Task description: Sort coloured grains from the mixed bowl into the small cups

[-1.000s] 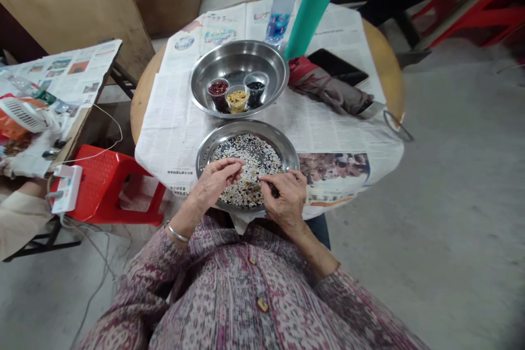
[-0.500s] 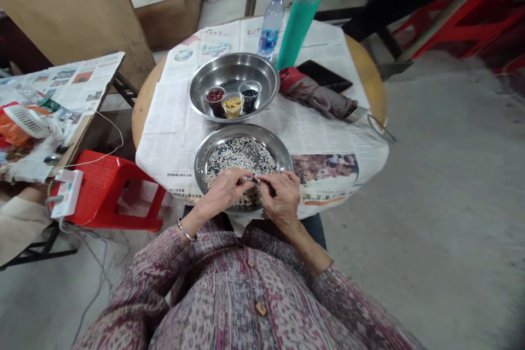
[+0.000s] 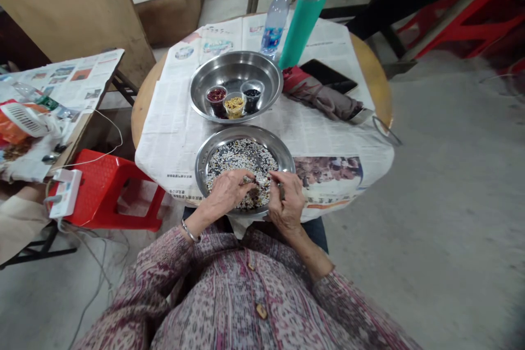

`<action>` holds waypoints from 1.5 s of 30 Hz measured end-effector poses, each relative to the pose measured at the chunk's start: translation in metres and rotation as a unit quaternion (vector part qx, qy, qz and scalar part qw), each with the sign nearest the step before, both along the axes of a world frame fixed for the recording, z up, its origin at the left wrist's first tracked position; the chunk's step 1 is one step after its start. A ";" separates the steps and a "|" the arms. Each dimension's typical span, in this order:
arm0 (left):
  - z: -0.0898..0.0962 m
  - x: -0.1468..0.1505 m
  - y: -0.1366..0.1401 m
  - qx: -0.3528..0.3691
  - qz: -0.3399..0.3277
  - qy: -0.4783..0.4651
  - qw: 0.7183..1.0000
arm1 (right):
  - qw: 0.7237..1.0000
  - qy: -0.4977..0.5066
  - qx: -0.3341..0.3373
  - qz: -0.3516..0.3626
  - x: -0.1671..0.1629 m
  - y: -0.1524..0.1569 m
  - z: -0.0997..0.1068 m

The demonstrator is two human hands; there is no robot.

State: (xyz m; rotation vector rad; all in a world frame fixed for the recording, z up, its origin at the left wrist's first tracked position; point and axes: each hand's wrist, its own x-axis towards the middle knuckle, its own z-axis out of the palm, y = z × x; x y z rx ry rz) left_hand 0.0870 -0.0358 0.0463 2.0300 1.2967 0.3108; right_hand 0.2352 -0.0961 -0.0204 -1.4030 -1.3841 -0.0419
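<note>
A steel plate [image 3: 287,175] near the table's front edge holds a spread of mixed white, black and yellow grains [image 3: 241,156]. Over its front left part is my left hand [image 3: 229,192], thumb and fingers curled together close above the grains. My right hand [image 3: 287,202] is over the right rim, its thumb and forefinger closed in a pinch. Whatever either hand has between its fingertips is too small to make out. Behind the plate, a larger steel basin [image 3: 229,63] contains three clear cups: dark red beans [image 3: 216,95], yellow grains [image 3: 234,105] and black beans [image 3: 251,94].
Newspaper [image 3: 164,142] covers the round table. A water bottle [image 3: 274,22], a tall teal bottle [image 3: 307,13], a folded umbrella [image 3: 324,95] and a dark tablet-like object [image 3: 328,75] stand or lie behind and right. A red stool [image 3: 110,191] with a power strip [image 3: 65,194] is left.
My hands have moved apart; the right hand has shifted slightly right, away from the left. The left hand stays over the grains. The view has shifted a little.
</note>
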 end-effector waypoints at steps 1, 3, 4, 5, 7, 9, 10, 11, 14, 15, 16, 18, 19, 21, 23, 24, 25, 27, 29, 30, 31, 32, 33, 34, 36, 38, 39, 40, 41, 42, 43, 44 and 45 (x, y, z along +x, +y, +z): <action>0.000 0.000 0.000 0.006 -0.004 0.004 1.000 | 1.000 0.004 0.004 0.001 0.000 0.000 0.000; -0.002 0.000 0.001 0.019 -0.009 0.011 1.000 | 1.000 0.011 0.005 0.002 0.000 0.000 -0.001; -0.003 0.000 0.002 0.026 -0.012 0.012 1.000 | 1.000 0.014 0.003 0.001 0.000 0.000 -0.001; -0.003 0.001 0.003 0.031 -0.015 0.012 0.999 | 1.000 0.015 0.000 0.001 0.000 0.000 -0.001; -0.004 0.002 0.004 0.037 -0.024 0.012 0.999 | 1.000 0.013 -0.001 0.002 0.000 0.000 -0.001; -0.004 0.004 0.005 0.041 -0.032 0.017 0.999 | 1.000 0.006 0.006 0.007 0.000 0.000 -0.001; -0.004 0.005 0.005 0.041 -0.033 0.023 0.998 | 1.000 0.002 0.009 0.011 0.000 0.000 -0.001; -0.003 0.006 0.006 0.040 -0.033 0.030 0.998 | 1.000 -0.002 0.009 0.013 0.000 0.000 -0.001; -0.002 0.010 0.007 0.034 -0.028 0.047 0.998 | 1.000 -0.008 -0.001 0.015 0.000 0.000 0.000; -0.002 0.011 0.007 0.032 -0.027 0.050 0.998 | 1.000 -0.009 -0.004 0.015 0.000 0.000 0.000; -0.002 0.011 0.007 0.031 -0.027 0.051 0.998 | 1.000 -0.009 -0.006 0.015 0.000 0.000 0.000; -0.002 0.011 0.007 0.034 -0.030 0.054 0.998 | 1.000 -0.009 -0.007 0.015 0.001 0.000 0.000; -0.003 0.011 0.007 0.036 -0.034 0.055 0.997 | 1.000 -0.009 -0.007 0.015 0.001 0.000 -0.001; -0.003 0.010 0.007 0.044 -0.042 0.058 0.996 | 1.000 -0.009 -0.006 0.017 0.001 0.000 -0.001; -0.003 0.010 0.007 0.053 -0.049 0.061 0.996 | 1.000 -0.011 -0.004 0.020 0.001 0.000 -0.002; -0.003 0.010 0.007 0.055 -0.050 0.064 0.995 | 1.000 -0.012 -0.004 0.021 0.001 0.000 -0.002; -0.003 0.011 0.007 0.057 -0.051 0.068 0.995 | 1.000 -0.013 -0.005 0.022 0.001 0.000 -0.003; -0.002 0.012 0.006 0.059 -0.049 0.074 0.994 | 1.000 -0.011 -0.010 0.026 0.001 0.000 -0.004; -0.001 0.013 0.006 0.059 -0.045 0.079 0.994 | 0.999 -0.008 -0.017 0.034 0.002 -0.001 -0.004; -0.001 0.013 0.006 0.059 -0.043 0.078 0.994 | 0.999 -0.008 -0.018 0.038 0.002 -0.001 -0.004; -0.002 0.013 0.006 0.059 -0.042 0.077 0.994 | 0.999 -0.008 -0.020 0.041 0.002 -0.001 -0.004; -0.003 0.013 0.006 0.058 -0.041 0.074 0.995 | 0.999 -0.009 -0.022 0.042 0.002 -0.001 -0.004; -0.004 0.012 0.006 0.059 -0.040 0.071 0.995 | 0.999 -0.009 -0.023 0.042 0.002 -0.001 -0.003; -0.005 0.012 0.005 0.062 -0.036 0.067 0.995 | 0.999 -0.010 -0.025 0.041 0.002 -0.001 -0.003; -0.009 0.010 0.004 0.070 -0.022 0.056 0.996 | 0.999 -0.012 -0.029 0.037 0.002 -0.001 -0.001; -0.012 0.008 0.003 0.077 -0.001 0.042 0.996 | 0.999 -0.015 -0.028 0.035 0.002 -0.001 -0.001; -0.013 0.008 0.003 0.079 0.009 0.035 0.996 | 0.999 -0.016 -0.026 0.035 0.002 -0.001 -0.001; -0.015 0.007 0.003 0.079 0.016 0.029 0.996 | 0.999 -0.016 -0.023 0.037 0.002 -0.001 -0.001; -0.016 0.006 0.003 0.078 0.019 0.024 0.996 | 0.999 -0.016 -0.021 0.039 0.002 -0.001 -0.001; -0.017 0.006 0.003 0.077 0.022 0.019 0.997 | 0.999 -0.017 -0.019 0.040 0.002 -0.001 -0.001; -0.017 0.006 0.003 0.076 0.023 0.016 0.997 | 0.999 -0.017 -0.018 0.040 0.002 -0.001 -0.001; -0.018 0.006 0.003 0.076 0.024 0.013 0.997 | 0.999 -0.018 -0.019 0.040 0.002 -0.001 -0.001; -0.018 0.006 0.003 0.076 0.024 0.011 0.997 | 0.999 -0.019 -0.020 0.041 0.002 -0.001 -0.001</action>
